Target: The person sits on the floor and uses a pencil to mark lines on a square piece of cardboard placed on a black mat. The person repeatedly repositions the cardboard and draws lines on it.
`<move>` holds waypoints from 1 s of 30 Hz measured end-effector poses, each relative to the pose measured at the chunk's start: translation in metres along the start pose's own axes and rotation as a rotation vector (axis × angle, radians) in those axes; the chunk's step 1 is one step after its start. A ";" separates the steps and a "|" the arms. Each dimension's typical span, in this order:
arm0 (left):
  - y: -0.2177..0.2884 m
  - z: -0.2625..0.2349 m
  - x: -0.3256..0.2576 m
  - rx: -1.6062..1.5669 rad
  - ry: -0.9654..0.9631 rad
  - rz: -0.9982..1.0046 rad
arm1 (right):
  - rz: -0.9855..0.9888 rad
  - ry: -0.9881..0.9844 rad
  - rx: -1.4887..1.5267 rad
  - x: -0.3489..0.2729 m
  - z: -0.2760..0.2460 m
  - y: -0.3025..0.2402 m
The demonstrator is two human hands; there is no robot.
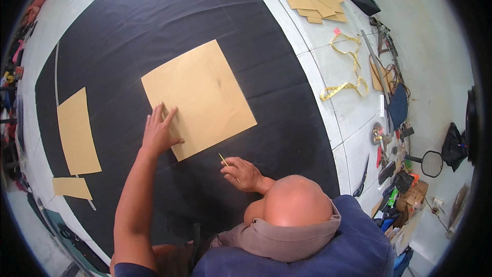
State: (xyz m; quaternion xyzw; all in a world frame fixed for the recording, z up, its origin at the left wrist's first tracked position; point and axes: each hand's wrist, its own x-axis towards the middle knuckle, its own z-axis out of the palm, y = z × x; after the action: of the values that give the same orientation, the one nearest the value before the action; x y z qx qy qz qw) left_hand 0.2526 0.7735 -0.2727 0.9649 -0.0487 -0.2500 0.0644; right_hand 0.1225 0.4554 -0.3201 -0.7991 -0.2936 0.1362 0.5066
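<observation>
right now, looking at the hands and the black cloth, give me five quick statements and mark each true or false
1. The left hand rests on the large tan card sheet. True.
2. The right hand is empty. False: it holds a slim yellow pencil-like stick.
3. The yellow tape measure lies on the black cloth. False: it lies on the white tiles to the right of the cloth.
4. A narrower tan card piece lies to the left of the large sheet. True.
5. The large sheet is rolled up. False: it lies flat.
</observation>
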 end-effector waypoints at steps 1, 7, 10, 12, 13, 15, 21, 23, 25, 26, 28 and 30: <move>-0.002 -0.001 -0.006 0.045 -0.018 -0.020 | 0.025 0.010 0.001 0.002 -0.002 0.001; -0.091 -0.016 -0.039 0.171 -0.122 -0.080 | 0.021 -0.002 -0.074 0.009 -0.003 0.000; -0.132 -0.045 -0.076 0.345 -0.448 -0.195 | 0.042 0.016 -0.099 0.009 -0.001 -0.002; -0.167 -0.047 -0.130 0.192 -0.326 -0.284 | 0.060 0.044 -0.060 0.011 0.007 -0.004; -0.186 -0.047 -0.156 0.123 -0.255 -0.326 | 0.065 0.065 -0.043 0.015 0.010 -0.004; -0.210 -0.024 -0.205 0.040 -0.159 -0.394 | 0.044 0.052 -0.043 0.016 0.009 -0.004; -0.218 0.101 -0.329 -0.260 0.175 -0.520 | -0.029 -0.106 -0.169 0.017 0.003 -0.004; -0.194 0.148 -0.341 -0.323 0.334 -0.673 | -0.161 -0.191 -0.274 0.023 0.002 -0.005; -0.160 0.178 -0.336 -0.411 0.420 -0.839 | -0.196 -0.224 -0.368 0.028 -0.005 -0.010; -0.147 0.189 -0.334 -0.458 0.433 -0.918 | -0.207 -0.211 -0.389 0.031 -0.006 -0.011; -0.137 0.222 -0.333 -0.421 0.346 -0.957 | -0.236 -0.191 -0.419 0.031 -0.010 -0.013; -0.137 0.237 -0.332 -0.366 0.358 -0.925 | -0.233 -0.175 -0.477 0.026 -0.011 -0.011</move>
State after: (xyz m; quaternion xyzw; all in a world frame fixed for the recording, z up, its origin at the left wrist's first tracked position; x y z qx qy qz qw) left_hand -0.1442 0.9270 -0.3404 0.8861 0.4384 -0.0881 0.1221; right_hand 0.1452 0.4672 -0.3032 -0.8420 -0.4497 0.0727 0.2890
